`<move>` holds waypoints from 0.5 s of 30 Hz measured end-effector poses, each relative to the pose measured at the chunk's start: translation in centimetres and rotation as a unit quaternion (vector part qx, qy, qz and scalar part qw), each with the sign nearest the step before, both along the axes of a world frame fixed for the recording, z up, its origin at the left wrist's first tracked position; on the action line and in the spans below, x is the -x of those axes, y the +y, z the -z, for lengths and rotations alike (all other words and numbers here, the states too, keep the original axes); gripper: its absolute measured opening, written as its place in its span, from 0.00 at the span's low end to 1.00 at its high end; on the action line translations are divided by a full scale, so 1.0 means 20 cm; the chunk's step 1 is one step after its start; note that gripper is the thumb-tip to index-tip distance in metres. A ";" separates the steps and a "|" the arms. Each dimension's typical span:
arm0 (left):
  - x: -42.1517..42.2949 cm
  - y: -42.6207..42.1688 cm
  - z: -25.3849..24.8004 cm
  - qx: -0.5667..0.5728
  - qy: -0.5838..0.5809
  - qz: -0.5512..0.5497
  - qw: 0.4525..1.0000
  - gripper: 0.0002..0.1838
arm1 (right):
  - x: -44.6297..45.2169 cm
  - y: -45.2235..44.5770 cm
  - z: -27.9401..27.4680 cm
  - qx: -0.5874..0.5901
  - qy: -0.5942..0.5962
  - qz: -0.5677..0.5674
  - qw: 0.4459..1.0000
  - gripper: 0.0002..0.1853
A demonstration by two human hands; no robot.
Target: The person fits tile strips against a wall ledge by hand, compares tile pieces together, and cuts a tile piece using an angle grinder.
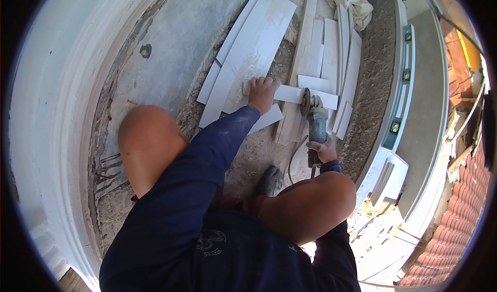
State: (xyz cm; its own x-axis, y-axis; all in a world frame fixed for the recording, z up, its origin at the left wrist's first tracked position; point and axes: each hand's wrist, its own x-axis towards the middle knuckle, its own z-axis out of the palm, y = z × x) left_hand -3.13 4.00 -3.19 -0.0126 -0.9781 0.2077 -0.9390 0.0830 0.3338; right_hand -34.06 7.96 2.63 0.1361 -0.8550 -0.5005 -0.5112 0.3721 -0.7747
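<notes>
Head view: white strip (289, 93) lies crosswise, long axis about 9 to 3 o'clock, under the left hand (263, 92), with the grinder disc (305, 101) across it.
Left hand is nearer: fingers curled over the strip toward its 9 o'clock end, holding it down; thumb contact unclear. Disc sits at 3 o'clock from that hand, its plane roughly square to the strip; touching or just above, cannot tell. Right hand (324, 149) is wrapped round the rear of the angle grinder (317, 127), whose body runs roughly 12 to 6 o'clock; disc is at 11 o'clock from that hand. Wide white board (259, 38) lies at 12 o'clock from the left hand.
</notes>
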 end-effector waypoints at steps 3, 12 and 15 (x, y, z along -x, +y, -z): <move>-0.01 -0.01 0.00 -0.004 0.002 -0.009 1.000 0.23 | -0.06 0.00 -0.03 -0.002 -0.030 0.013 0.999 0.26; -0.01 -0.02 0.01 -0.023 0.005 -0.004 1.000 0.23 | -0.07 0.03 -0.17 0.013 -0.021 0.016 1.000 0.27; -0.01 -0.01 0.02 -0.004 0.004 -0.006 1.000 0.23 | -0.06 0.04 -0.18 0.030 -0.010 0.007 0.999 0.28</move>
State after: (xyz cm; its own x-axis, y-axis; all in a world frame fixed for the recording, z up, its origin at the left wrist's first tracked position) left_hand -2.94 3.72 -3.62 0.0005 -0.9796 0.2008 -0.9373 0.0696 0.3415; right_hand -32.89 8.70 6.33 0.1326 -0.8852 -0.4458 -0.4901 0.3324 -0.8058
